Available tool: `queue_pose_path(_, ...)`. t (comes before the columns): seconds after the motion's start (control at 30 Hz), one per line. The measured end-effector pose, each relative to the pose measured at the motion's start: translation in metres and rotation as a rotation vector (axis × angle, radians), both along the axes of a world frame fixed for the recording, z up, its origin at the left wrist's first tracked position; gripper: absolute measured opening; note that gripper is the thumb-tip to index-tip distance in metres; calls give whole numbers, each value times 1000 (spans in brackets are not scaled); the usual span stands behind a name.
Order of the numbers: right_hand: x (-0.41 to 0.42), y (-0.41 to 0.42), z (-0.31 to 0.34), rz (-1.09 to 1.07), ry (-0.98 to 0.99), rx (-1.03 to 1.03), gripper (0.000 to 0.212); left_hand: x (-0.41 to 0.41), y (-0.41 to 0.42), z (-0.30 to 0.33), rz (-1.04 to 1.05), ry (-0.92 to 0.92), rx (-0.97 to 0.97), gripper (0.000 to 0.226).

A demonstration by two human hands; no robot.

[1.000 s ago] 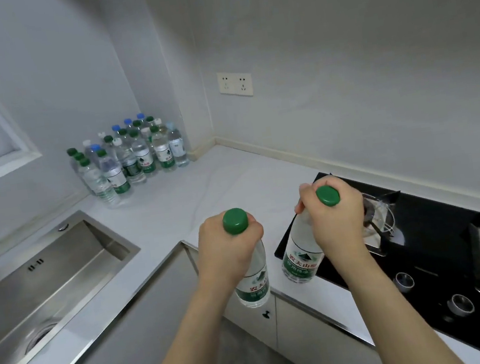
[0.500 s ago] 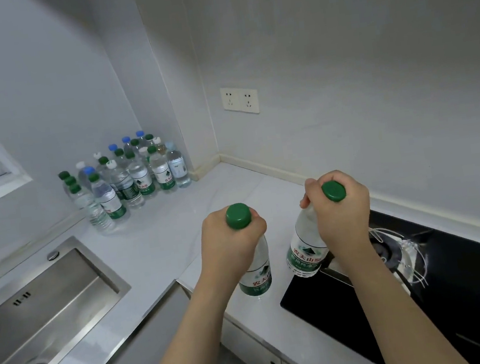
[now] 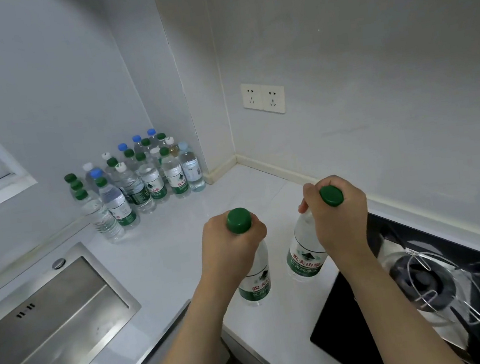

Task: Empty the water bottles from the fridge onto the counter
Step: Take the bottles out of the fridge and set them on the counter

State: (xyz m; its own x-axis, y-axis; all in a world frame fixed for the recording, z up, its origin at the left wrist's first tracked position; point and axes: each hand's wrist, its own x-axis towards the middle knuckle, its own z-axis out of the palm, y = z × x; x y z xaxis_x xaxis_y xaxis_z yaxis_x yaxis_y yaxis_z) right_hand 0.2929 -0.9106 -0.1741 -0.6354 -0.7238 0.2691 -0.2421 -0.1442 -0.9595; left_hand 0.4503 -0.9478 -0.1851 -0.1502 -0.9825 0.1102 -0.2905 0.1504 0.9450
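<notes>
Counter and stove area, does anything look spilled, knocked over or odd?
Nothing is spilled or toppled. Only the stove's wire pot support looks askew on its burner. The cluster of bottles stands upright in the corner.

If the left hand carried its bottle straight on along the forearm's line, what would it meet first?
Probably bare counter first. The left hand points toward the back corner, so the cluster of bottles looks left of that line; depth is unclear.

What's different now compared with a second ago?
The view has swung left and closer to the counter. Both hands carried their bottles forward, off the cabinet edge and stove side, over the counter. Left hand and right hand keep their grips. The bottle cluster hasn't moved.
</notes>
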Motion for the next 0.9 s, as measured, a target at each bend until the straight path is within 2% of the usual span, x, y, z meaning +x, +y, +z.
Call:
queue_pose_path(0.4, 67, -158, -1, 47, -4, 1, 23, 69, -149, 0, 50, 56, 22, 40)
queue_pose_path(0.63, 117, -241, -8, 118, 30, -14, 26, 121, -221, -11, 143, 14, -7, 36)
queue_pose_path(0.9, 165, -323, -35, 184, 77, 1, 25, 170, -286, -34, 197, -24, 58, 36)
